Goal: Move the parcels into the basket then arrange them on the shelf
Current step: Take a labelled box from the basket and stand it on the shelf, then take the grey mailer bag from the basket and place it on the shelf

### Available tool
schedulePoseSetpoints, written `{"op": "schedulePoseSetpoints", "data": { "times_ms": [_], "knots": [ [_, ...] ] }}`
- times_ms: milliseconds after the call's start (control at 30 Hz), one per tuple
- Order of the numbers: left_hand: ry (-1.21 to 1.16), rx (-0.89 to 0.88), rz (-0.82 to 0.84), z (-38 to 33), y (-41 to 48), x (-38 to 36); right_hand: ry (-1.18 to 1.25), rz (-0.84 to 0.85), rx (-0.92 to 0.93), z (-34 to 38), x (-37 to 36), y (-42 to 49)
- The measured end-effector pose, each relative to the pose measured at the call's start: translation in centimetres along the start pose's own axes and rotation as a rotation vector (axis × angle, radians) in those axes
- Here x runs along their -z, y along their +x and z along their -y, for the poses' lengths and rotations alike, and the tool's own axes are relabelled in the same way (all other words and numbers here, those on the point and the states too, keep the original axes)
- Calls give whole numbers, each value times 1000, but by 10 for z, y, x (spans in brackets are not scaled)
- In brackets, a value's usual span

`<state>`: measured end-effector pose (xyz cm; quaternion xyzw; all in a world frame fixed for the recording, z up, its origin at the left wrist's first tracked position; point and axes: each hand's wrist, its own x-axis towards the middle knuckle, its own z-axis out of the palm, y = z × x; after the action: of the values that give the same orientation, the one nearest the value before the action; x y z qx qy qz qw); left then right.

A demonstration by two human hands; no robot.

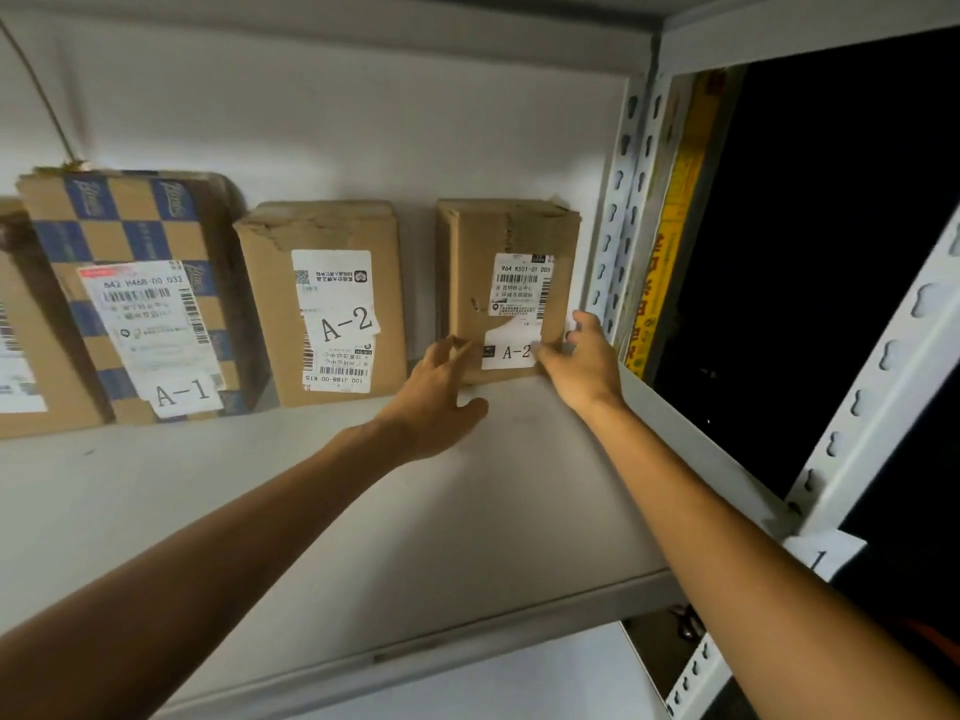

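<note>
Brown cardboard parcels stand in a row along the far edge of a pale grey metal shelf point(311, 501), their white labels facing out. A person reaches in with both bare arms to the small upright brown cardboard parcel point(475, 283) at the right end of the row, whose white label reads "A-2" point(511, 351). The left hand point(439, 394) touches the parcel's lower left corner with its fingertips, its grip apart and its thumb spread wide over the shelf. The right hand point(584, 363) lies against the lower right corner, fingers stretched across the front beside the label, thumb raised along the parcel's right edge, grip likewise apart. Just to the left, apart from it, stands a second plain brown parcel marked "A-2" point(267, 309). Further left is a blue-and-brown chequered carton marked "A-1" point(124, 220). A white slotted steel upright point(618, 200) rises near the held parcel's right side, with a yellow printed strip point(672, 236) beyond it.
</note>
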<state>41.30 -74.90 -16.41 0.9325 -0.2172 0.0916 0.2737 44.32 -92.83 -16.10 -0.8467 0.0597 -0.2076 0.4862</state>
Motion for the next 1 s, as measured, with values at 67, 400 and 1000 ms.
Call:
{"op": "schedulePoseSetpoints", "data": {
  "times_ms": [67, 400, 1000],
  "knots": [
    [8, 5, -5, 1, -5, 5, 5, 14, 12, 2, 6, -11],
    [-37, -247, 166, -11, -35, 28, -249, 48, 4, 17, 43, -119],
    [9, -736, 541, -79, -204, 14, -394, -391, -434, 20, 84, -414]
  ]
}}
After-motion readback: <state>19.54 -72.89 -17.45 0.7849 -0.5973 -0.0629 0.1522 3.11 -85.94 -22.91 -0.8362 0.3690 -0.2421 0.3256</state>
